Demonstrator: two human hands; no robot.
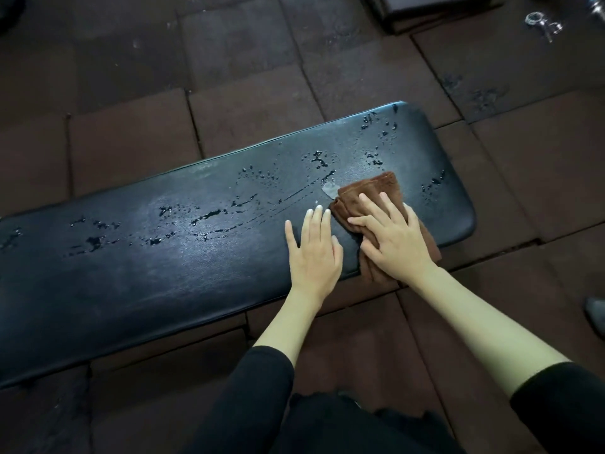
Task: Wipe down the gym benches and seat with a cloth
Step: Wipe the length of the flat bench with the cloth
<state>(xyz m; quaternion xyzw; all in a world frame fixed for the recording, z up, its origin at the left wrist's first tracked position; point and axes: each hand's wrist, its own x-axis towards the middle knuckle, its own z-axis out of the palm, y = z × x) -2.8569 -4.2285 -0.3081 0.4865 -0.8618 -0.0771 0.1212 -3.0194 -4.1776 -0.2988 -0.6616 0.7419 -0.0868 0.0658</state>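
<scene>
A long black padded gym bench [163,273] runs across the view from lower left to upper right, with water droplets and wet streaks along its far half. A folded brown cloth [366,188] lies on the bench near its right end. My right hand [393,237] presses flat on the cloth with fingers spread. My left hand [314,250] rests flat on the bare bench pad just left of the cloth, fingers straight.
Dark brown rubber floor tiles [229,44] surround the bench. Another dark padded piece [435,11] sits at the top right, with a shiny metal clip [543,24] beside it. A dark shoe tip [597,316] shows at the right edge.
</scene>
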